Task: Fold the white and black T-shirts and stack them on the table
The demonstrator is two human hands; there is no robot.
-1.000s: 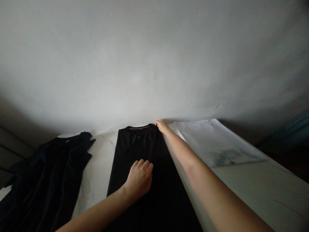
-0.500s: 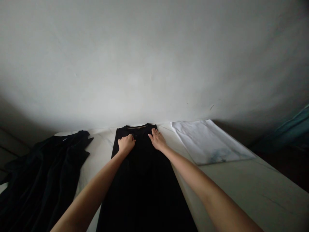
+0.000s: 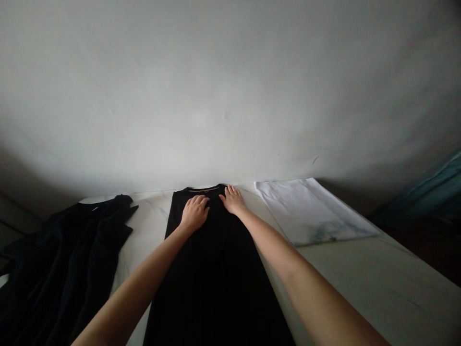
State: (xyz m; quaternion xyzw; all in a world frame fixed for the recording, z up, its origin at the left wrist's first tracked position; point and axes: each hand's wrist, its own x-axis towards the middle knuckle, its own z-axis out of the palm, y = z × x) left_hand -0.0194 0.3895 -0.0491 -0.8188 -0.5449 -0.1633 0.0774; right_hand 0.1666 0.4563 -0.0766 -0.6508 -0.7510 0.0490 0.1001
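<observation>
A black garment (image 3: 216, 278) lies in a long narrow strip on the pale table (image 3: 378, 288), its neckline by the wall. Both my arms reach out over it. My left hand (image 3: 195, 212) rests flat on the cloth just below the neckline, fingers stretched out. My right hand (image 3: 233, 199) lies flat beside it near the garment's upper right edge, fingers spread. Neither hand holds anything.
A heap of dark clothes (image 3: 65, 259) lies at the left end of the table. A folded white cloth (image 3: 313, 209) lies to the right, near the wall (image 3: 230, 96). Something teal (image 3: 432, 190) shows at the far right edge.
My left hand went from the garment's middle up to its neckline and opened flat. My right hand left the top right corner and now lies flat on the cloth.
</observation>
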